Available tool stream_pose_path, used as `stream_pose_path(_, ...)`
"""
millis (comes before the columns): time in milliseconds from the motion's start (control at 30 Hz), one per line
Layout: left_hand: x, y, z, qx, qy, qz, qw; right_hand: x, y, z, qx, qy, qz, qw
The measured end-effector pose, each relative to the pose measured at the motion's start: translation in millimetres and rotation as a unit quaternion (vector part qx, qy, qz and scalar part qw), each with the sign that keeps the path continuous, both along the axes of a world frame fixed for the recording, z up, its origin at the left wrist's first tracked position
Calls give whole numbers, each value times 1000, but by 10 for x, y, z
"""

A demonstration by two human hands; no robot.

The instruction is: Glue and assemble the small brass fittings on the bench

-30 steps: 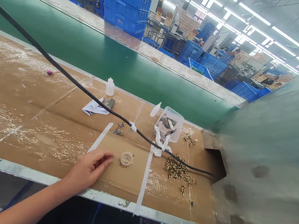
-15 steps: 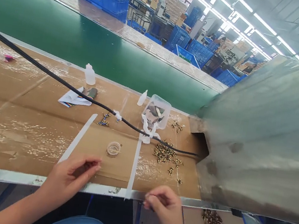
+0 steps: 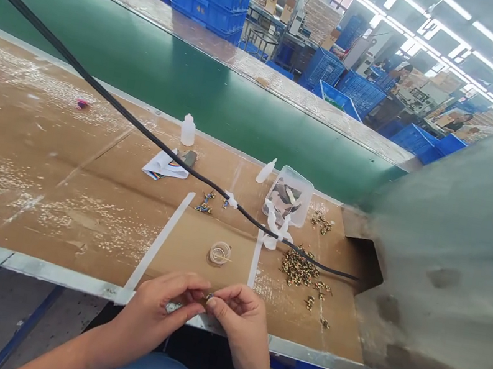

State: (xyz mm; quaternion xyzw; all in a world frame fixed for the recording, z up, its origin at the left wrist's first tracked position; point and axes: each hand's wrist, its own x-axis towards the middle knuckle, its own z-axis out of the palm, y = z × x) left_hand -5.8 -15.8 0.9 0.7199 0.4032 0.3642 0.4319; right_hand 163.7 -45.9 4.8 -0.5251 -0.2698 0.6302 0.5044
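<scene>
My left hand and my right hand meet over the table's front edge, fingertips nearly touching. Between them shows a small metal piece with a bit of blue, mostly covered by the fingers. Both hands are closed in a pinch on it. Just beyond the hands stands a small clear round cup with a thin stick in it. A few gold-and-blue metal pieces lie farther back. To the right is a heap of small gold-and-dark metal pieces, with several loose ones around it.
A black cable crosses above the cardboard-covered table. Behind are white bottles, a clear plastic box, a folded cloth and a green conveyor belt. A large metal panel bounds the right side.
My hands have come together, the right moving left and up toward the left. The small piece now shows between their fingertips. The camera view has shifted, so the table appears farther right.
</scene>
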Motion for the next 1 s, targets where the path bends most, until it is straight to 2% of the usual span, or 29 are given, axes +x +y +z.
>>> stream_pose_path(233,48,17,-2,-9,-2,2,1000,-60,23,22,7,-25,3,1000)
stream_pose_path(400,35,9,-122,-57,-30,23,998,-8,-21,-13,19,-70,37,997)
stream_pose_path(567,47,-2,-218,-105,-74,18,992,4,-76,-38,71,-153,44,985)
stream_pose_path(767,45,20,-194,-63,-37,0,997,-29,-85,30,163,-315,33,934)
stream_pose_path(1000,47,43,-142,-108,-50,-39,992,-36,-87,-37,156,-301,36,940)
